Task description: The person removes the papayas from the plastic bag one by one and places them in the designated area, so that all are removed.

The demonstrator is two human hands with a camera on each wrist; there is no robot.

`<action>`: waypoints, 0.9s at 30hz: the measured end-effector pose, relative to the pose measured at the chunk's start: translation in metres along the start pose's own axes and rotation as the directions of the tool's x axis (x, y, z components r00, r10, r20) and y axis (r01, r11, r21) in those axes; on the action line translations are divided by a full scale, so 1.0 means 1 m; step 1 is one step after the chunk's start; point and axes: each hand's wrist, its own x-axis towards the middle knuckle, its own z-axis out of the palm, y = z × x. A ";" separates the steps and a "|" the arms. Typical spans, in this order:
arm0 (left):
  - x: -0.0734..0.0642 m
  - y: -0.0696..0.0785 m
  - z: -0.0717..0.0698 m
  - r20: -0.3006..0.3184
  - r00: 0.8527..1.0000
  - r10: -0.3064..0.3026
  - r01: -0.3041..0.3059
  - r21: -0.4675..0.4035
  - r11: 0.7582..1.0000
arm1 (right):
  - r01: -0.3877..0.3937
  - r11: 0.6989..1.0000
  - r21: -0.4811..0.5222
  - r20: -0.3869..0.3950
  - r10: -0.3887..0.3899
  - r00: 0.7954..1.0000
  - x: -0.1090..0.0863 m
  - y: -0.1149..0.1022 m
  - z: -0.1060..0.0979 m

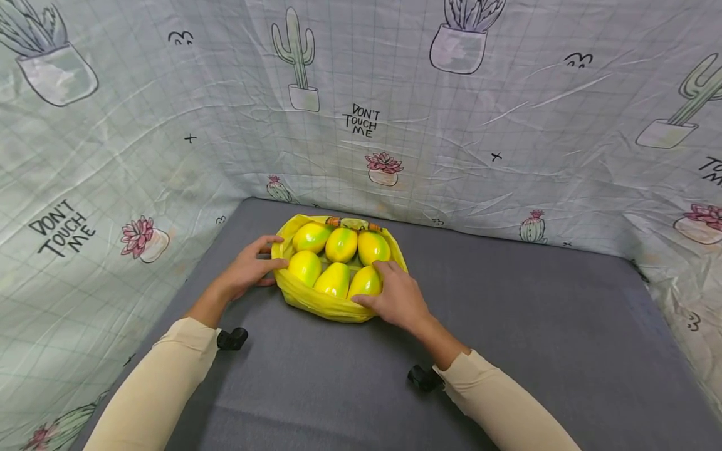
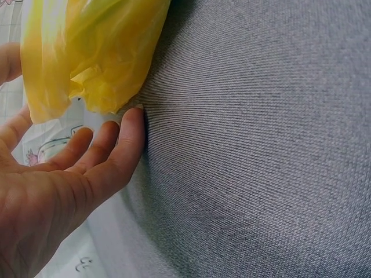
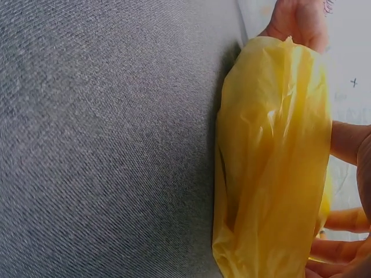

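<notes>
A yellow plastic bag [image 1: 321,305] lies on the grey surface with its mouth spread wide, rim turned outward. Inside sit several shiny yellow-green mangoes [image 1: 341,244] in two rows. My left hand [image 1: 248,268] is at the bag's left side, fingers apart and loosely bent, touching its edge. In the left wrist view its fingertips lie beside the yellow plastic. My right hand [image 1: 399,294] reaches over the right rim, thumb and fingers around the front-right mango [image 1: 366,280]. In the right wrist view, the bag's side [image 3: 272,168] hides part of those fingers.
Grey cloth [image 1: 524,326] covers the flat surface, stretching to the right and front of the bag. A hanging curtain [image 1: 451,125] printed with cacti borders the back and sides. Small black wrist devices [image 1: 233,339] sit near both cuffs.
</notes>
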 end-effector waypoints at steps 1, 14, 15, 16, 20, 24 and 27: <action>0.000 0.000 0.000 0.001 1.000 0.002 -0.002 -0.001 1.000 | -0.006 1.000 0.001 0.004 0.006 1.000 0.000 0.000 0.001; 0.001 -0.003 0.001 -0.002 1.000 0.012 -0.012 -0.009 1.000 | -0.065 0.998 0.023 0.037 0.065 0.997 0.003 0.002 0.008; 0.001 -0.003 0.001 -0.003 1.000 0.013 -0.013 -0.007 1.000 | -0.067 0.997 0.032 0.040 0.066 0.997 0.003 0.002 0.009; 0.001 -0.003 0.001 -0.003 1.000 0.016 -0.016 -0.005 1.000 | -0.066 0.997 0.037 0.040 0.065 0.997 0.003 0.002 0.009; 0.001 -0.004 0.001 -0.003 1.000 0.016 -0.016 0.001 1.000 | -0.069 0.995 0.070 0.037 0.066 0.997 0.002 0.003 0.012; 0.001 -0.004 0.000 -0.006 1.000 0.010 -0.010 0.004 1.000 | -0.071 0.992 0.109 0.021 0.069 0.997 0.001 0.002 0.012; 0.001 -0.005 0.000 -0.007 1.000 0.011 -0.011 0.008 1.000 | -0.073 0.988 0.137 0.011 0.072 0.997 0.001 0.002 0.013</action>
